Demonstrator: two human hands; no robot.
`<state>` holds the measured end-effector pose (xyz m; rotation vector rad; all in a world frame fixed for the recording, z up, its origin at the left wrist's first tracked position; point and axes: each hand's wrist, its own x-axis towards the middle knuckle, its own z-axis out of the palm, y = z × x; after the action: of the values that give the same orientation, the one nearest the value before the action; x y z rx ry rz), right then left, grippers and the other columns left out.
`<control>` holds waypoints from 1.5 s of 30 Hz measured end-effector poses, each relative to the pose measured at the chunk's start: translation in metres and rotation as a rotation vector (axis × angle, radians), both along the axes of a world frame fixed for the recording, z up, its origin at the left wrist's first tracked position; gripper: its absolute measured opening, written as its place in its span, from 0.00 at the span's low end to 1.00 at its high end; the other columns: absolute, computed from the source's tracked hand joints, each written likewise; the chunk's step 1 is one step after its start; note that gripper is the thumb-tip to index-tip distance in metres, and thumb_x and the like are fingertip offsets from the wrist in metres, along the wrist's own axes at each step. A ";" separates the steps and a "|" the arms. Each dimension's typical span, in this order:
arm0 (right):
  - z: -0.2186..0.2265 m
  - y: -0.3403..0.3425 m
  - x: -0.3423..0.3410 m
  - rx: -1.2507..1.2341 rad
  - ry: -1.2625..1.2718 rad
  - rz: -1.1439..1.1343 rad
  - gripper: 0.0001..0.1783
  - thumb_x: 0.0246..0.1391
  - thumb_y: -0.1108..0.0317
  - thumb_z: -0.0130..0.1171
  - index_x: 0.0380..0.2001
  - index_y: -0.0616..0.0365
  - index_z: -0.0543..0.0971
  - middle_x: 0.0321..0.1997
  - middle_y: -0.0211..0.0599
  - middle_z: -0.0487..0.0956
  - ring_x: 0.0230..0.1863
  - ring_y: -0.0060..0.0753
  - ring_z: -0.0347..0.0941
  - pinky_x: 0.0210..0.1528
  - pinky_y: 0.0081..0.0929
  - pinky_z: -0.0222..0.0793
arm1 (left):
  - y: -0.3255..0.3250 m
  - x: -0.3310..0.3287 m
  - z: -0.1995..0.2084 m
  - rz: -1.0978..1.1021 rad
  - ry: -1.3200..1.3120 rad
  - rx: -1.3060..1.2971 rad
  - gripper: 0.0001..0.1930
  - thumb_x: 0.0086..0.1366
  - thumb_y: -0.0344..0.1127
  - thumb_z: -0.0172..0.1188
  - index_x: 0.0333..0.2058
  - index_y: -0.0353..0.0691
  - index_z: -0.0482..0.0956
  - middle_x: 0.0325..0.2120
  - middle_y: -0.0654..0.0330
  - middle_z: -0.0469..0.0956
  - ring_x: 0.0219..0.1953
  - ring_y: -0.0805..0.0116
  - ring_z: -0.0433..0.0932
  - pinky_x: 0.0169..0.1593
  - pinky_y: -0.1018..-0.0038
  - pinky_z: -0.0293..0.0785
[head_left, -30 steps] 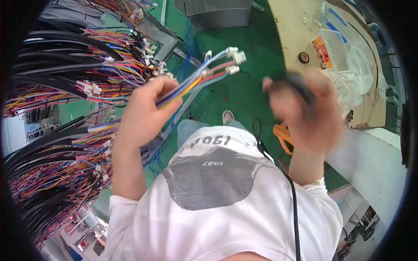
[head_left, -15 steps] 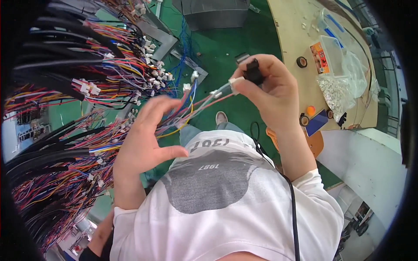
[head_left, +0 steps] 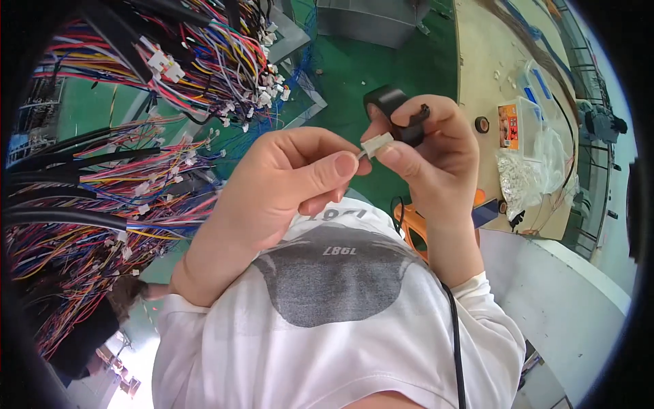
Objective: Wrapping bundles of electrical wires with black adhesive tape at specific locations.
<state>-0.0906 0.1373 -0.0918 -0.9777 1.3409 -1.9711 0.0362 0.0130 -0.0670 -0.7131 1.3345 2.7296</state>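
Observation:
My right hand [head_left: 439,160] is closed, with a white plastic wire connector [head_left: 376,144] pinched at its thumb tip. A roll of black tape [head_left: 387,100] is gripped in the same hand, and its loose end [head_left: 421,117] curls over the fingers. Close against the connector's left end, my left hand [head_left: 289,170] pinches the wires between thumb and fingers. Most of those wires are hidden behind the left hand.
Thick bundles of coloured wires [head_left: 225,58] with white connectors hang at the left. On the right, a wooden table [head_left: 480,71] carries a bag of small white parts [head_left: 516,183], a clear plastic box [head_left: 528,123] and another tape roll [head_left: 482,124]. A grey bin [head_left: 364,24] stands beyond, and an orange seat [head_left: 411,221] is below my right hand.
My left hand has moved right from beside the wires and closed on them at the connector. The tape roll has turned in my right hand, and its loose end now shows.

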 end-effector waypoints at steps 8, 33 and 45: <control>0.011 0.001 0.015 -0.052 0.048 0.001 0.17 0.37 0.80 0.63 0.33 0.64 0.69 0.33 0.35 0.73 0.34 0.22 0.69 0.38 0.18 0.65 | 0.017 0.012 0.014 0.151 0.101 -0.800 0.06 0.55 0.28 0.58 0.31 0.32 0.75 0.18 0.68 0.71 0.21 0.86 0.66 0.23 0.88 0.61; 0.034 -0.009 -0.004 -0.171 1.148 0.148 0.16 0.35 0.80 0.61 0.33 0.64 0.71 0.30 0.39 0.75 0.29 0.38 0.72 0.33 0.29 0.68 | 0.022 0.029 0.016 0.257 0.267 -1.736 0.04 0.50 0.26 0.57 0.26 0.35 0.72 0.19 0.55 0.66 0.20 0.56 0.69 0.22 0.69 0.66; 0.056 0.014 0.002 0.206 0.598 0.202 0.17 0.38 0.84 0.58 0.36 0.66 0.70 0.34 0.32 0.72 0.34 0.21 0.69 0.37 0.17 0.65 | 0.013 0.015 0.025 0.148 0.523 -2.057 0.04 0.50 0.27 0.56 0.25 0.36 0.70 0.19 0.58 0.66 0.20 0.61 0.69 0.22 0.71 0.64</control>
<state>-0.0884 0.1515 -0.0357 -1.6025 1.6331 -1.4042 0.0512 0.0259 -0.0420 0.1703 3.7896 0.4582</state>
